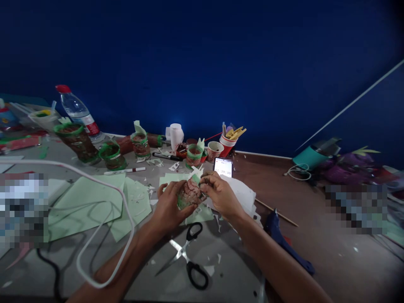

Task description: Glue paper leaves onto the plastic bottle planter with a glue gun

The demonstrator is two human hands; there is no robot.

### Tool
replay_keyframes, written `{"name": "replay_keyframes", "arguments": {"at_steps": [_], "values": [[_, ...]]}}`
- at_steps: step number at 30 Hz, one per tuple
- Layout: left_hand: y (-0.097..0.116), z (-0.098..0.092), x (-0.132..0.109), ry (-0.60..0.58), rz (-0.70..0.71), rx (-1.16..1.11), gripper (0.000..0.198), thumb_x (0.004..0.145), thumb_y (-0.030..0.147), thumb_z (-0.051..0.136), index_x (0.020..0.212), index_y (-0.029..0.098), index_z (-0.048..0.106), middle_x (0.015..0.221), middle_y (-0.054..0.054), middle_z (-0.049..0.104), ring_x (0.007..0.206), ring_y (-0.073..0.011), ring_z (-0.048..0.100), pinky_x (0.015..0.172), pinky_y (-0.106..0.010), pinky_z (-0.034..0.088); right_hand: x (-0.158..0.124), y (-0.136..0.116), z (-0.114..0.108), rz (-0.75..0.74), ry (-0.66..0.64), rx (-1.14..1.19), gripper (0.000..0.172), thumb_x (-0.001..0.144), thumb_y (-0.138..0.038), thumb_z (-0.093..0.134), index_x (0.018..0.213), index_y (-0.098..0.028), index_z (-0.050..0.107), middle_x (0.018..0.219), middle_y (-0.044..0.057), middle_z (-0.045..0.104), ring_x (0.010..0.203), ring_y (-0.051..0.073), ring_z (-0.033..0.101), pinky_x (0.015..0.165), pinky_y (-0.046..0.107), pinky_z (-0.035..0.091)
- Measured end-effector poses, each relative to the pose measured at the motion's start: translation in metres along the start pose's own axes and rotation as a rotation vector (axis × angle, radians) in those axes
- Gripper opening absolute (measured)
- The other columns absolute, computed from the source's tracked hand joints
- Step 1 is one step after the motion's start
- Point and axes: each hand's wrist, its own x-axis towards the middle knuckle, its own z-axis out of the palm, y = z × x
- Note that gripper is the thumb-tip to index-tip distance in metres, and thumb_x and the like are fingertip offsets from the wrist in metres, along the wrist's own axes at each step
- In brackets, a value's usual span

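Scissors (181,251) lie below left fingers (177,187) holding a cup (191,194), right fingers (209,177) pinched against it; phone (223,165) shows 02:39:30

Held pot (191,192) brown (green edge); scissors (181,251) black-handled.

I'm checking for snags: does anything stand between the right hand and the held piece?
Nothing visible: the right hand is at the right side of the piece, which the left hand holds. The scissors lie nearer the wearer, out of the way.

There are two hands (170,201), two pens (167,157), one phone (223,167), one red-capped bottle (78,111), one wooden stick (284,217) and one pair of scissors (181,250).
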Motion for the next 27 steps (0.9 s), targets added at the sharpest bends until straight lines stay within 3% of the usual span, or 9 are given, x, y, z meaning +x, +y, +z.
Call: {"name": "replay_keyframes", "arguments": {"at_steps": [8, 15, 23, 27], "values": [[0.002, -0.001, -0.001, 0.005, -0.008, -0.025, 0.062, 0.072, 0.036, 0.071, 0.127, 0.020, 0.047, 0.120, -0.011, 0.062, 0.114, -0.0312, 0.056, 0.104, -0.050, 0.028, 0.001, 0.008, 0.007, -0.130, 0.037, -0.095, 0.008, 0.077, -0.017, 0.057, 0.079, -0.021, 0.064, 0.086, 0.002, 0.057, 0.085, 0.019, 0.057, 0.078, 0.032, 0.046], [0.005, -0.002, 0.001, 0.005, -0.113, -0.108, 0.055, 0.070, 0.035, 0.069, 0.120, 0.019, 0.053, 0.113, -0.010, 0.066, 0.107, -0.0299, 0.059, 0.101, -0.050, 0.034, 0.005, 0.018, 0.008, -0.261, 0.010, -0.112, 0.011, 0.082, -0.019, 0.057, 0.084, -0.023, 0.068, 0.087, 0.004, 0.057, 0.088, 0.019, 0.057, 0.079, 0.033, 0.047], [0.003, -0.002, 0.002, 0.027, -0.133, -0.143, 0.049, 0.071, 0.031, 0.065, 0.117, 0.021, 0.056, 0.112, -0.009, 0.067, 0.106, -0.0309, 0.061, 0.098, -0.049, 0.040, 0.006, 0.028, 0.009, -0.265, 0.034, -0.150, 0.014, 0.085, -0.024, 0.059, 0.089, -0.024, 0.072, 0.091, 0.004, 0.055, 0.089, 0.019, 0.057, 0.081, 0.033, 0.048], [0.001, -0.002, 0.004, 0.022, -0.173, -0.175, 0.048, 0.071, 0.031, 0.065, 0.117, 0.020, 0.056, 0.113, -0.009, 0.067, 0.105, -0.0306, 0.061, 0.097, -0.050, 0.041, 0.007, 0.031, 0.008, -0.257, 0.065, -0.078, 0.020, 0.085, -0.030, 0.060, 0.101, -0.023, 0.070, 0.097, 0.006, 0.056, 0.089, 0.019, 0.057, 0.078, 0.032, 0.049]]}}
